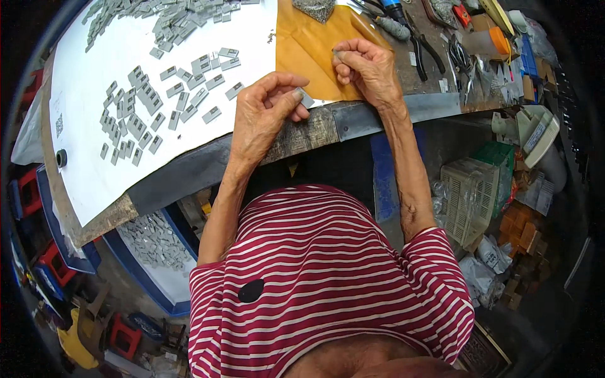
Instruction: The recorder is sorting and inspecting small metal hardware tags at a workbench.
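Striped shirt [328,277] nearest; left hand [265,113] pinching grey tab [306,98], long axis toward 4 o'clock, right hand [368,69] pinching small grey piece [338,55] at 1 o'clock.

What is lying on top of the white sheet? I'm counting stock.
Many small grey flat pieces lie scattered on the white sheet. The left hand hides its near edge.
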Demonstrator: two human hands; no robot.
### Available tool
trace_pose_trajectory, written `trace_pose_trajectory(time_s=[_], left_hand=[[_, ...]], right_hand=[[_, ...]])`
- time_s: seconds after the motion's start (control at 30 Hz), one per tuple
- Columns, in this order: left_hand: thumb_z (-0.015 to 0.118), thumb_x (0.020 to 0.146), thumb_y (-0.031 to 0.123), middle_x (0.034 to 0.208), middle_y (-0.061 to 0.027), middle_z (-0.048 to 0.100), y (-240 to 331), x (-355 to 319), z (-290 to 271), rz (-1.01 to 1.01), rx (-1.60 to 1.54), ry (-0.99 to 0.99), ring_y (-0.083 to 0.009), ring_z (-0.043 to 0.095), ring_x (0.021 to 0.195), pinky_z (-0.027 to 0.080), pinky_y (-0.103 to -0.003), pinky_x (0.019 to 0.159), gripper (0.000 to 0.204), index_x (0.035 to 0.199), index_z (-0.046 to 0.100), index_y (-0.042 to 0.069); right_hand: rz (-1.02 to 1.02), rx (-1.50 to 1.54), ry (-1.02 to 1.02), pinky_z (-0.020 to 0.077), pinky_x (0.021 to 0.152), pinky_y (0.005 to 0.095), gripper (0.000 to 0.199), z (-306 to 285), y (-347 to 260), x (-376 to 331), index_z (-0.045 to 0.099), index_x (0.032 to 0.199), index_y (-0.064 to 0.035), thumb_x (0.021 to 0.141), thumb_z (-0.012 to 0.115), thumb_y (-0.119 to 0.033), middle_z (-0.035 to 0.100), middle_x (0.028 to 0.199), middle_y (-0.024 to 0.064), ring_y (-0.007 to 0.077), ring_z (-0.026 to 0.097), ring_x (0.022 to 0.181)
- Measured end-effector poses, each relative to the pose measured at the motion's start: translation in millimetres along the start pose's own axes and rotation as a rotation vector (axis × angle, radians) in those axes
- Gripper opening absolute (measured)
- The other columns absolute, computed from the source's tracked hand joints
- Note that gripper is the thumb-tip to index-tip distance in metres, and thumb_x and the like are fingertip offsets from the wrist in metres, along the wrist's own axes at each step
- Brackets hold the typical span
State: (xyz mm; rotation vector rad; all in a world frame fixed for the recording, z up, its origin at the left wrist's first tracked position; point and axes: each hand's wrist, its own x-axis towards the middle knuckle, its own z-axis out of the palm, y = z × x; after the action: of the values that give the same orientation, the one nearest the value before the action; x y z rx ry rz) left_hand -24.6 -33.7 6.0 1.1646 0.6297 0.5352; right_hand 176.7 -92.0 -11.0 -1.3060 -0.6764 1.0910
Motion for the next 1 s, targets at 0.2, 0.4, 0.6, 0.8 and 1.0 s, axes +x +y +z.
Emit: trace_pose_trajectory(time_s=[0.2, 0.4, 0.6, 0.8, 1.0], left_hand=[[0.053, 0.083, 0.002, 0.071, -0.0081, 0.06, -4, 7, 0, 0.021, -0.108, 0.021, -0.0106, 0.059, 0.062, 0.047, -0.019, 0.057, 0.018, 0.099, 0.056, -0.006], [0.052, 0.083, 0.002, 0.075, -0.0123, 0.062, -5, 13, 4, 0.02, -0.175, 0.004, -0.0147, 0.061, 0.067, 0.05, -0.024, 0.065, 0.019, 0.101, 0.054, -0.006], [0.052, 0.083, 0.003, 0.077, -0.0143, 0.062, -5, 12, 9, 0.031, -0.161, -0.003, -0.0158, 0.062, 0.068, 0.051, -0.023, 0.065, 0.02, 0.101, 0.053, -0.007], [0.053, 0.083, 0.003, 0.075, -0.0166, 0.063, -9, 11, 12, 0.08, -0.19, 0.082, -0.017, 0.063, 0.065, 0.052, -0.023, 0.061, 0.021, 0.1, 0.052, -0.009], [0.055, 0.082, 0.004, 0.075, -0.0156, 0.063, -8, 5, 11, 0.053, -0.142, 0.122, -0.0159, 0.063, 0.064, 0.052, -0.023, 0.063, 0.022, 0.1, 0.053, -0.008]], right_hand=[[0.013, 0.046, 0.03, 0.0458, 0.047, 0.0196, 0.015, -1, -2, -1, 0.055, 0.092, 0.0057, 0.081, 0.056, -0.004, 0.059, 0.07, 0.0093, 0.0094, 0.054, 0.052], [-0.017, 0.01, 0.089, 0.0456, 0.048, 0.0188, 0.014, 1, -5, -6, 0.055, 0.092, 0.0063, 0.081, 0.055, -0.003, 0.059, 0.069, 0.0085, 0.009, 0.054, 0.053], [-0.114, -0.12, 0.102, 0.0462, 0.05, 0.0183, 0.016, 3, -5, -11, 0.056, 0.093, 0.0061, 0.081, 0.056, -0.004, 0.06, 0.07, 0.0075, 0.0087, 0.055, 0.055], [-0.127, -0.108, 0.078, 0.046, 0.053, 0.0194, 0.014, 8, -9, -18, 0.058, 0.093, 0.0044, 0.081, 0.056, -0.003, 0.06, 0.074, 0.0074, 0.0088, 0.055, 0.058], [-0.117, -0.061, 0.032, 0.0469, 0.051, 0.0194, 0.014, 24, -12, -36, 0.059, 0.091, 0.0024, 0.08, 0.058, -0.005, 0.06, 0.07, 0.0043, 0.0075, 0.056, 0.057]])
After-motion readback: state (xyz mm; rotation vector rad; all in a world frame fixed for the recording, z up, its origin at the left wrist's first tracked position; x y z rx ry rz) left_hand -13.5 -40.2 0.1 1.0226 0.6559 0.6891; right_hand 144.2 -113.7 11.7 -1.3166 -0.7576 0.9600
